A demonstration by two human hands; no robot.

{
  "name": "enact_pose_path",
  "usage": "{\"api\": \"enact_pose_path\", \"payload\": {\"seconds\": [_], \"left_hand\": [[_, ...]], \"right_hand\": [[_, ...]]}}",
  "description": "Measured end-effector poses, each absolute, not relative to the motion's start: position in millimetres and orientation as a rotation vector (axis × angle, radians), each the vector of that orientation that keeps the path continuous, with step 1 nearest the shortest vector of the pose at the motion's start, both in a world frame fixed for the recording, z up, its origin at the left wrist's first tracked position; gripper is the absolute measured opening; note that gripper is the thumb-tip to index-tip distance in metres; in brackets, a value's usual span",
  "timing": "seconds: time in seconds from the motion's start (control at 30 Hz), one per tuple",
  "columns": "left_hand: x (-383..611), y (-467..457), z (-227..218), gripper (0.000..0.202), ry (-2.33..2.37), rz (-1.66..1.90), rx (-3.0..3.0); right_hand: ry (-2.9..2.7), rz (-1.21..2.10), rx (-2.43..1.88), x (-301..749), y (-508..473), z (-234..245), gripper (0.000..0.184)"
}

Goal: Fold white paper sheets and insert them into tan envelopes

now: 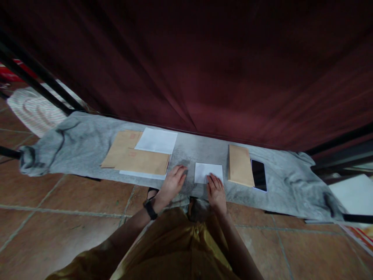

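A small white sheet of paper (204,173), perhaps folded, lies flat on the grey cloth in front of me. My right hand (216,190) rests its fingertips on the sheet's right part, fingers laid out and not wrapped round it. To the left of the paper, my left hand (174,181) is over the cloth with its fingers extended and nothing in them. Beyond that hand are brown envelopes (142,161) in overlapping piles, with white sheets (157,140) on and under them. Another stack of brown envelopes (240,165) lies to the right of my right hand.
A phone (259,175) with a dark screen touches the right envelope stack. The grey cloth (87,136) covers a long narrow surface. A dark red curtain (204,77) hangs behind it. Dark metal bars (37,85) stand at both ends, and a tiled floor (87,194) lies below.
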State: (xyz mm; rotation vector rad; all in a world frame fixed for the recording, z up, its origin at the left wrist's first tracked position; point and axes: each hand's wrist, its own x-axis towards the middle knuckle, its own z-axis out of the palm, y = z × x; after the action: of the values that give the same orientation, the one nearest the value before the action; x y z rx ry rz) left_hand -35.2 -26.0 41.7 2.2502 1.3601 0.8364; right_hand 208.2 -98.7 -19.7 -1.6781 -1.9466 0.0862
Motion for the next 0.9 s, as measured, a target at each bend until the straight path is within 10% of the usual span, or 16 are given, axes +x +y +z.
{"api": "enact_pose_path", "payload": {"seconds": [0.33, 0.63, 0.9], "left_hand": [[-163, 12, 35, 0.099, 1.802, 0.409, 2.348], [-183, 43, 54, 0.104, 1.693, -0.093, 2.272], [-185, 42, 44, 0.106, 1.721, -0.040, 2.242]], "right_hand": [[-1.895, 0.162, -1.647, 212, -93, -16, 0.040], [-1.658, 0.381, -1.635, 194, -83, 8, 0.039], [-0.992, 1.321, -1.338, 78, -15, 37, 0.029]]}}
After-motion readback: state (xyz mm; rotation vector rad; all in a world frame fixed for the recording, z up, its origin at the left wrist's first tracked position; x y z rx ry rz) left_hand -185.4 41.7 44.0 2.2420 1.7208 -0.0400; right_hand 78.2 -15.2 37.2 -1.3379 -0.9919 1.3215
